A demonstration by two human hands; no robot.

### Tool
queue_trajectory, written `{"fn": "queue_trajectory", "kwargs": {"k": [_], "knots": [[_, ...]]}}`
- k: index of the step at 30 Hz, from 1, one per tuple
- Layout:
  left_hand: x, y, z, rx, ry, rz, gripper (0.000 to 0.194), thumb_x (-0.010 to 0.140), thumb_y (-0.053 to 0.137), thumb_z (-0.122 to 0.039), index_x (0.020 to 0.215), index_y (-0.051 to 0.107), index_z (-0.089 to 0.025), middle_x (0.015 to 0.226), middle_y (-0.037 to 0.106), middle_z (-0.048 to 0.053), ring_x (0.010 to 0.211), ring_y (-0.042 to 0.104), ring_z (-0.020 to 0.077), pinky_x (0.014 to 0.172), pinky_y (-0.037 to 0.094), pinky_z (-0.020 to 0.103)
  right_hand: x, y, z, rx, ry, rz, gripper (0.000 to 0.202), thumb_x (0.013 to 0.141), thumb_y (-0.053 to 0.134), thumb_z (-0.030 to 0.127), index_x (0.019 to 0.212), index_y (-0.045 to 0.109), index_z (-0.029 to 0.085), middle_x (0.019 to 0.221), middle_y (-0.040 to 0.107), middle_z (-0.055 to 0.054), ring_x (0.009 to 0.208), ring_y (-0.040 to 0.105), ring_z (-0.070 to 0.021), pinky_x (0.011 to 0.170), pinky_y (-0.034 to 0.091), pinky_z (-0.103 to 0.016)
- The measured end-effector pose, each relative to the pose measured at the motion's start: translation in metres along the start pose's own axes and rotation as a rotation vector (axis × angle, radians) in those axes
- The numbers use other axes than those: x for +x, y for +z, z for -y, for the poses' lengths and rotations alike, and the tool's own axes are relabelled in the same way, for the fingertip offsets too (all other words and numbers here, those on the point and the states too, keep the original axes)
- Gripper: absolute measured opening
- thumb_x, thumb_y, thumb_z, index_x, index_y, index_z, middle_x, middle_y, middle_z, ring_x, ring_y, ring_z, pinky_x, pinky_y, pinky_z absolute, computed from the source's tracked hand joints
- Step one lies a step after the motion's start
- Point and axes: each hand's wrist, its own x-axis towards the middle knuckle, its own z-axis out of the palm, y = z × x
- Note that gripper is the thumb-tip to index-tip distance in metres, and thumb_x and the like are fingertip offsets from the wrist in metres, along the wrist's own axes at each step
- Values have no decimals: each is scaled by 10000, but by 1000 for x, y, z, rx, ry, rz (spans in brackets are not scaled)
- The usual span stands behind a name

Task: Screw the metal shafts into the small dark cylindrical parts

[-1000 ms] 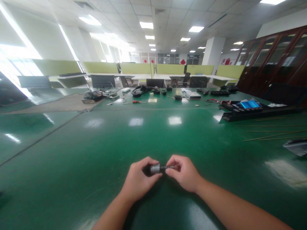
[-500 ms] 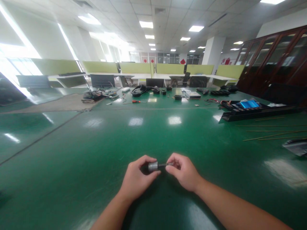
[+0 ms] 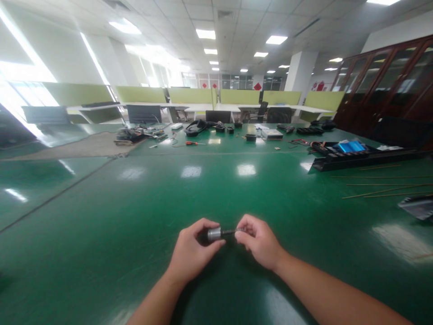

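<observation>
A small silver cylinder point(image 3: 214, 234) with a dark end lies sideways in my left hand point(image 3: 194, 248), between the curved thumb and fingers. From its right end a thin dark shaft point(image 3: 228, 231) reaches across to my right hand point(image 3: 259, 241). The right thumb and fingertips pinch the shaft's far end, which they partly hide. I cannot make out exactly what kind of part this is. Both hands are just above the green tabletop point(image 3: 152, 203), near its front.
An orange-handled screwdriver point(image 3: 191, 143) lies farther back. Several black boxes and a white-grey box point(image 3: 272, 134) stand along the far side. At the right are a long black tray point(image 3: 368, 159) with a blue item point(image 3: 352, 146) and several thin rods point(image 3: 389, 184).
My right hand has shifted very slightly to the right relative to the cylinder. The grip of both hands looks the same.
</observation>
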Motion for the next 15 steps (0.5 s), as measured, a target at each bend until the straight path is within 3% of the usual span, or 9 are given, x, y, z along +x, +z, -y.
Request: {"fn": "queue_trajectory", "kwargs": {"k": [15], "knots": [[-1,-1,3,-21,2,-13,237,720,779,-306,911,699,-189,861,728,33,785,682,215,730,514,307,0,-2,-2,84,25,37,119,828,610,276,801,536,187,645,589,26,498,480,-103,498,348,-214]]}}
